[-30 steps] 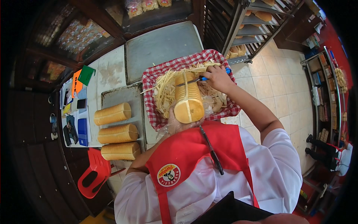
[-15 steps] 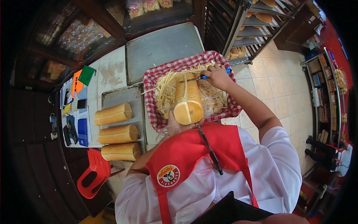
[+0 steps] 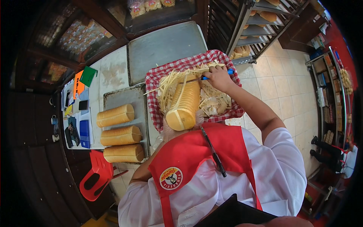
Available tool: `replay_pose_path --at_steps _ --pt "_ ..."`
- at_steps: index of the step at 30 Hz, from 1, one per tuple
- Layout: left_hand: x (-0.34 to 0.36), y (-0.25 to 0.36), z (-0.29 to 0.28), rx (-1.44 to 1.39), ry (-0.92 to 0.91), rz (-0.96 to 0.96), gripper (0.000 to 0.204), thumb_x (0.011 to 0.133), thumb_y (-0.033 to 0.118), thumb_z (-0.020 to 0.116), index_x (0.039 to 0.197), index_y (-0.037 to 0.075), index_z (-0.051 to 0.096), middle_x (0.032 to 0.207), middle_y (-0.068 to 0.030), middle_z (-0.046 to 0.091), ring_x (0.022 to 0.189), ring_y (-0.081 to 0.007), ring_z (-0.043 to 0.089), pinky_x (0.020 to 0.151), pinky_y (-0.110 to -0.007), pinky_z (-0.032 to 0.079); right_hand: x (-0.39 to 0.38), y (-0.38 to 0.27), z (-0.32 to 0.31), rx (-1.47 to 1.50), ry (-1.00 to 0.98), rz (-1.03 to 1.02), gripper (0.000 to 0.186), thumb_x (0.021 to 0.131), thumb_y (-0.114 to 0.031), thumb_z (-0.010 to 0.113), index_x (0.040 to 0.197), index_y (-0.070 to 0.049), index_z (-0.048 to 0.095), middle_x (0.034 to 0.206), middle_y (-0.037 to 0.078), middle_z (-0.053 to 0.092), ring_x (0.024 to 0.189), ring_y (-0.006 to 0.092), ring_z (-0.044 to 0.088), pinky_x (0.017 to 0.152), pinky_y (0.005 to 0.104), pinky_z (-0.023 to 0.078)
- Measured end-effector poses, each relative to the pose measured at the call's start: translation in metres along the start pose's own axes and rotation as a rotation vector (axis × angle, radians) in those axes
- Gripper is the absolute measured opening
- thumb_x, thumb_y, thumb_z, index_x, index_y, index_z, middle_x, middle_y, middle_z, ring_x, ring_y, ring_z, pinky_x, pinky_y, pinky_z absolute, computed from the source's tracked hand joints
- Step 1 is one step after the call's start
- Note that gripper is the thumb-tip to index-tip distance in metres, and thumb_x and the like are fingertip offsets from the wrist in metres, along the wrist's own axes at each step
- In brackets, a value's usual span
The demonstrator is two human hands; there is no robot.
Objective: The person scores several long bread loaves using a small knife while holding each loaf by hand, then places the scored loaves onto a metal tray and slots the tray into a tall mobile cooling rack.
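Note:
My right hand (image 3: 218, 78) is closed round the blue handle of a knife (image 3: 196, 79). Its thin blade lies across the far end of a long, ridged golden loaf of bread (image 3: 186, 99). A pale strip with the crust gone runs along the loaf's upper side. From below, my left hand (image 3: 169, 130), in a clear plastic glove, holds the loaf near its round end; most of its fingers are hidden. Beneath the loaf stands a basket lined with red-and-white checked cloth (image 3: 152, 87), full of thin crust strips (image 3: 166, 89) and trimmings.
Left of the basket, loaves (image 3: 121, 135) lie on a dark metal tray (image 3: 141, 100). A larger flat tray (image 3: 166, 49) lies behind. Papers and a phone (image 3: 83, 105) are farther left, near a red chair (image 3: 92, 176). A bread rack (image 3: 242, 34) stands at the far right.
The loaf's near end has swung left and slightly toward me, so the loaf now lies more slanted. My right hand with the knife has barely shifted.

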State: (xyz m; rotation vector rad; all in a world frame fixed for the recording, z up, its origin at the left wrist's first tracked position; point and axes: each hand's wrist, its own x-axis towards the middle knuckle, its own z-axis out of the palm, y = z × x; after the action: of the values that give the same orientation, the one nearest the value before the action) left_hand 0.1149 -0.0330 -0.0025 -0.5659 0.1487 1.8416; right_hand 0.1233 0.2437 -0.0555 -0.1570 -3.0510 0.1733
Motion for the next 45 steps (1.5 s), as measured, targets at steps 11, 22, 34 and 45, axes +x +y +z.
replay_pose_path --at_steps 11,22,34,45 --pt "-0.012 0.004 0.001 0.014 0.016 0.046 0.072 0.085 0.058 0.044 0.137 0.008 0.036 0.136 -0.0192 0.041 0.122 -0.0376 0.043 0.095 -0.061 0.038 0.005 -0.003 0.008 -0.006 -0.018 0.015 0.025 0.082 -0.019 0.053 0.104 -0.023 0.066 0.100 0.008 0.060 0.099 0.0283 0.056 0.082 0.0480 0.039" --pt "-0.015 0.005 -0.001 0.039 0.009 0.075 0.072 0.085 0.057 0.043 0.138 0.008 0.035 0.137 -0.0190 0.041 0.123 -0.0373 0.042 0.095 -0.061 0.038 0.012 -0.023 0.013 -0.033 -0.038 0.044 0.027 0.084 -0.020 0.051 0.105 -0.023 0.066 0.107 0.008 0.060 0.104 0.0292 0.055 0.084 0.0510 0.039" --pt "-0.035 0.012 0.002 0.098 0.078 0.145 0.072 0.086 0.057 0.043 0.138 0.009 0.034 0.138 -0.0188 0.040 0.124 -0.0370 0.042 0.096 -0.062 0.038 0.017 -0.009 0.002 -0.061 -0.279 0.326 0.026 0.088 -0.022 0.048 0.101 -0.011 0.067 0.098 0.011 0.067 0.094 0.0283 0.063 0.079 0.0484 0.043" --pt "-0.021 0.070 -0.004 0.512 0.161 0.596 0.056 0.092 0.042 0.048 0.134 0.007 0.040 0.133 -0.0153 0.047 0.118 -0.0343 0.050 0.097 -0.053 0.043 0.031 -0.021 0.034 1.672 -0.387 0.654 0.036 0.091 -0.031 0.056 0.106 0.001 0.057 0.083 0.011 0.061 0.078 0.0211 0.060 0.067 0.0393 0.051"
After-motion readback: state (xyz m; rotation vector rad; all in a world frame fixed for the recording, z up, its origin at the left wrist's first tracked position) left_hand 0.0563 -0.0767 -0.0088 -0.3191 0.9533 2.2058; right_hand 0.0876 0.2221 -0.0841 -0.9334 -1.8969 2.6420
